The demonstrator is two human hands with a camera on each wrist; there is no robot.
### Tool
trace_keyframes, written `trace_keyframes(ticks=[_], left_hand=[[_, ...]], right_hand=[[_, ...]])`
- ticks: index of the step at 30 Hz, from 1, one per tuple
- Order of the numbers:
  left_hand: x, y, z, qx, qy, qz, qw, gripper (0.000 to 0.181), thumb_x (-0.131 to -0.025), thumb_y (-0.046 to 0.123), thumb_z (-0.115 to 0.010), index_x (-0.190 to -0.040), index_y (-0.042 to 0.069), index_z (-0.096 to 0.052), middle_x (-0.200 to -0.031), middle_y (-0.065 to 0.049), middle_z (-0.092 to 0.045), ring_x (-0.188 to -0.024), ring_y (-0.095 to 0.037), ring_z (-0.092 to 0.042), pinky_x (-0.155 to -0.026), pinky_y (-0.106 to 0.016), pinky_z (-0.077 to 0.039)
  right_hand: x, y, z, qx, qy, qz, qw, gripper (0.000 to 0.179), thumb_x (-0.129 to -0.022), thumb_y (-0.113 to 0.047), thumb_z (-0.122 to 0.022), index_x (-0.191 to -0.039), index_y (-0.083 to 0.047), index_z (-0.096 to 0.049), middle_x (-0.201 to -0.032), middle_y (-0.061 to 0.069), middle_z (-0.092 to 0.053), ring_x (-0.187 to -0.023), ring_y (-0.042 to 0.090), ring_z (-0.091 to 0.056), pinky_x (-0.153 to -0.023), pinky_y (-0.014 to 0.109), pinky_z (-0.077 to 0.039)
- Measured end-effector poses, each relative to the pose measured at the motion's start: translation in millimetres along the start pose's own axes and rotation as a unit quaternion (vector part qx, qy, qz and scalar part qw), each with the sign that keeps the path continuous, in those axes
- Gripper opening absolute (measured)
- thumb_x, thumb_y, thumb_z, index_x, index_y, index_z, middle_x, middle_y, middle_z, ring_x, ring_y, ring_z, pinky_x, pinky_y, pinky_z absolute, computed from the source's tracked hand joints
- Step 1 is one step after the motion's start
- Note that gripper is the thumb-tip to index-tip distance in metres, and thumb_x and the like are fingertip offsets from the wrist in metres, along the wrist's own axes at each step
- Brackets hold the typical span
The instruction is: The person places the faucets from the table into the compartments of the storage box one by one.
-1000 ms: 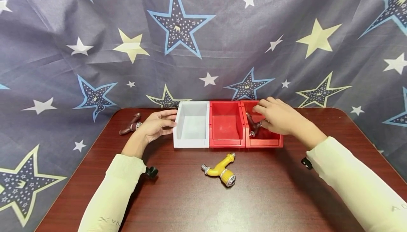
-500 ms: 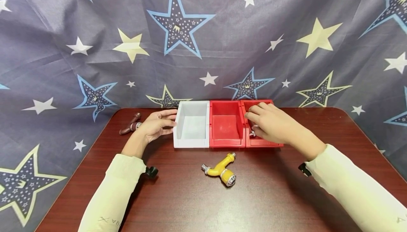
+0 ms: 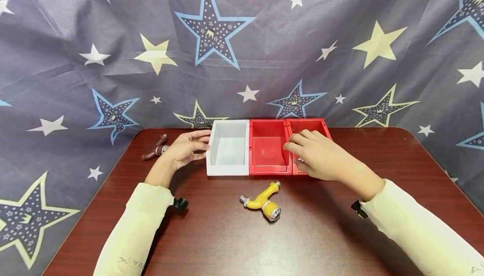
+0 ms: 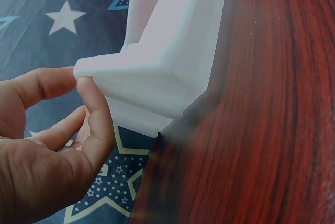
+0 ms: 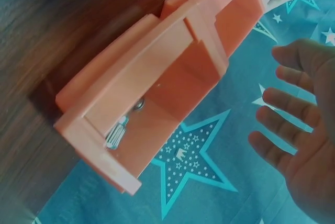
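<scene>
My left hand point(image 3: 187, 150) reaches to the outer side of the white bin point(image 3: 228, 170); its thumb and fingertips touch the bin's edge in the left wrist view. My right hand point(image 3: 319, 154) is over the front of the right-hand red bin point(image 3: 308, 123), fingers apart and holding nothing. In the right wrist view, chrome tap parts point(image 5: 116, 134) show inside that bin; the rest of the tap is hidden behind the front wall. A yellow tap point(image 3: 261, 201) with chrome ends lies on the table before the bins. A brown tap point(image 3: 155, 148) lies left of my left hand.
Another red bin point(image 3: 269, 169) stands between the white bin and the right-hand red one, all side by side. They sit at the back of the dark wooden table point(image 3: 211, 234), close to a star-patterned curtain point(image 3: 242, 78).
My right hand has let go of the brown tap inside the right-hand red bin and moved forward toward me over the bin's front. My left hand has stayed at the white bin.
</scene>
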State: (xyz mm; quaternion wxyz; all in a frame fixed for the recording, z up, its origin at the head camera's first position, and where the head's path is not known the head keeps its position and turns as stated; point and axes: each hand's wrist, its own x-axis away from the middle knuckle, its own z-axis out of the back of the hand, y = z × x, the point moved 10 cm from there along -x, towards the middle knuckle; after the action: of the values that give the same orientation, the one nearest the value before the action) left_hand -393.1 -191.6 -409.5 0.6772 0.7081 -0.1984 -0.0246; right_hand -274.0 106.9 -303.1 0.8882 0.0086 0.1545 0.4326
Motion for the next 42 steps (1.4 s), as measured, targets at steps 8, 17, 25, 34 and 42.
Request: trace_keyframes(ticks=[8,17,25,34,42], left_hand=[[-0.2,-0.1,-0.3,-0.002,-0.003,-0.001,1.0,0.068,-0.093,-0.01,-0.061,-0.156,0.003,-0.038,-0.156,-0.022,-0.041,-0.107,-0.02,-0.063,-0.082,-0.035,-0.054],[-1.3,-1.7,1.3,-0.005,-0.005,-0.002,1.0,0.067,-0.094,-0.01,-0.061,-0.156,0.004,-0.038,-0.155,-0.022,-0.041,-0.104,-0.02,-0.064,-0.084,-0.036,-0.053],[0.0,-1.0,1.0,-0.006,-0.006,-0.002,1.0,0.069,-0.093,-0.009,-0.061,-0.156,0.004,-0.037,-0.157,-0.021,-0.04,-0.111,-0.022,-0.062,-0.084,-0.036,-0.054],[0.3,-0.9,1.0,-0.002,-0.003,-0.002,1.0,0.068,-0.094,-0.01,-0.061,-0.156,0.003,-0.037,-0.156,-0.021,-0.041,-0.107,-0.019,-0.063,-0.082,-0.034,-0.054],[0.0,-0.3,0.5,-0.001,-0.003,-0.002,1.0,0.068,-0.093,-0.01,-0.061,-0.156,0.003,-0.038,-0.156,-0.022,-0.04,-0.107,-0.021,-0.063,-0.082,-0.034,-0.055]], right_hand=[[0.7,-16.8,-7.7,0.002,-0.022,0.007,0.9997,0.051,-0.08,-0.022,-0.083,-0.127,-0.011,-0.066,-0.122,0.009,-0.064,-0.114,0.032,-0.056,-0.096,0.051,-0.049],[1.5,-36.6,-16.3,0.005,-0.024,0.031,0.9992,0.05,-0.084,-0.028,-0.081,-0.129,-0.013,-0.066,-0.121,0.007,-0.064,-0.112,0.028,-0.056,-0.098,0.048,-0.048],[3.3,-54.2,-26.1,0.013,-0.027,0.058,0.9979,0.043,-0.088,-0.03,-0.077,-0.125,-0.014,-0.064,-0.117,0.004,-0.063,-0.108,0.026,-0.056,-0.096,0.046,-0.048],[6.4,-74.7,-32.7,0.019,-0.021,0.087,0.9958,0.04,-0.087,-0.033,-0.078,-0.121,-0.016,-0.066,-0.11,0.0,-0.063,-0.099,0.022,-0.055,-0.084,0.041,-0.048],[7.5,-87.9,-39.5,-0.002,-0.03,0.101,0.9944,0.029,-0.098,-0.043,-0.066,-0.113,-0.018,-0.068,-0.102,-0.003,-0.062,-0.094,0.018,-0.056,-0.082,0.037,-0.047]])
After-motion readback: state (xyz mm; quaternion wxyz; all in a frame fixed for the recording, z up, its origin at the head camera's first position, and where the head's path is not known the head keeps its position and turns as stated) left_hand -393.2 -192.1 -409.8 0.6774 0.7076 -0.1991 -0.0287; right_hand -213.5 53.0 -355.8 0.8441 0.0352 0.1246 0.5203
